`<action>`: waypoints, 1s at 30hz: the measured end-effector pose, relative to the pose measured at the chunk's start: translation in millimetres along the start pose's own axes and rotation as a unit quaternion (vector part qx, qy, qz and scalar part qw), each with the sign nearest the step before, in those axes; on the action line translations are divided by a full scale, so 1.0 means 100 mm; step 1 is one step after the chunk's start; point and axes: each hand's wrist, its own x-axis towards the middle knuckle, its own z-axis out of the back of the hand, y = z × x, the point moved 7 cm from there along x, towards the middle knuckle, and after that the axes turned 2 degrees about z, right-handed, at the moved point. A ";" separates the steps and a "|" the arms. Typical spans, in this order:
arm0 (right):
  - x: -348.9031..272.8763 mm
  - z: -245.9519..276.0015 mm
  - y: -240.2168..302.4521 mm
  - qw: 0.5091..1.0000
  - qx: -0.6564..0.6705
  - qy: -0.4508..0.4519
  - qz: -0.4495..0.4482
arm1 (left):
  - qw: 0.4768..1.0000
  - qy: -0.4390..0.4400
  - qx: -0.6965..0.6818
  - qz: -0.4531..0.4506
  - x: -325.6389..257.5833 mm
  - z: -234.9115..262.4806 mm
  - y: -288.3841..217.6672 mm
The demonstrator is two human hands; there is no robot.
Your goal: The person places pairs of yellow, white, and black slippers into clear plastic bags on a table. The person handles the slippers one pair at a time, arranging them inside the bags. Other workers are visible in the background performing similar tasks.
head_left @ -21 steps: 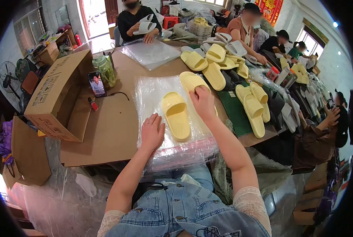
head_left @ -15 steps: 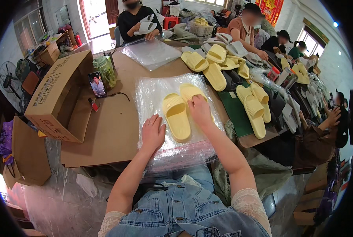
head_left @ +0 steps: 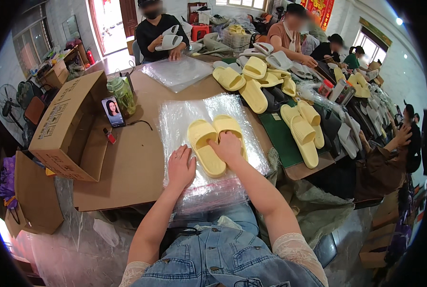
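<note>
A pair of pale yellow slide slippers lies side by side, toes away from me, on a stack of clear plastic bags (head_left: pixel 173 129). My right hand (head_left: pixel 227 146) is over the right slipper (head_left: pixel 227 123), its fingers curled at the foot opening and hiding part of the sole. Its thumb reaches the inner edge of the left slipper (head_left: pixel 209 159), so the hand appears to grip the pair where they meet. Fingers stretched, my left hand (head_left: pixel 180 167) rests flat on the bags, just left of the slippers and apart from them.
An open cardboard box (head_left: pixel 65 125), a phone (head_left: pixel 113 112) and a green-tinted jar (head_left: pixel 121 93) stand on the left. More yellow slippers (head_left: pixel 254 94) and grey ones (head_left: pixel 350 135) pile up on the right. Across the table a co-worker (head_left: pixel 161 36) holds light slippers beside a clear plastic sheet (head_left: pixel 177 71).
The right slipper has come toward me and now sits level with the left one. My right hand has moved nearer and left, its thumb reaching the left slipper. My left hand stays flat.
</note>
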 end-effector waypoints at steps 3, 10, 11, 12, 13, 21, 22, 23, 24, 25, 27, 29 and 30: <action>0.08 -0.09 -0.11 0.999 0.037 -0.001 -0.009 | 1.000 0.006 0.000 0.007 0.01 -0.01 -0.02; -0.10 0.24 -0.42 0.999 -0.001 -0.043 -0.009 | 1.000 0.021 0.001 0.005 0.00 -0.03 -0.01; -0.14 0.30 -0.52 0.999 -0.009 -0.044 -0.014 | 1.000 0.024 0.003 0.004 -0.01 -0.03 0.00; -0.18 0.37 -0.63 0.999 -0.018 -0.045 -0.021 | 1.000 0.028 0.004 0.002 0.00 -0.02 -0.02; -0.22 0.45 -0.73 0.998 -0.014 -0.066 -0.021 | 0.997 0.064 0.037 0.008 0.04 0.00 -0.06; -0.82 1.18 -1.06 0.991 0.080 -0.083 -0.062 | 0.936 0.300 0.074 -0.169 -0.14 0.15 -0.57; -0.89 1.23 -1.09 0.990 0.091 -0.078 -0.069 | 0.939 0.291 0.078 -0.164 -0.16 0.14 -0.56; -0.96 1.26 -1.12 0.989 0.108 -0.086 -0.049 | 0.943 0.281 0.082 -0.159 -0.18 0.12 -0.55; -1.02 1.29 -1.12 0.988 0.127 -0.076 -0.047 | 0.946 0.273 0.087 -0.153 -0.20 0.09 -0.54; -1.07 1.35 -1.10 0.986 0.146 -0.066 -0.045 | 0.951 0.262 0.076 -0.145 -0.20 0.07 -0.51; -1.16 1.42 -1.13 0.988 0.152 -0.032 -0.026 | 0.960 0.242 0.055 -0.129 -0.19 0.03 -0.48; -1.29 1.48 -1.15 0.984 0.178 0.009 -0.019 | 0.965 0.232 0.036 -0.119 -0.17 0.00 -0.46; -1.34 1.60 -1.08 0.981 0.190 0.026 -0.017 | 0.967 0.226 0.027 -0.116 -0.14 -0.01 -0.47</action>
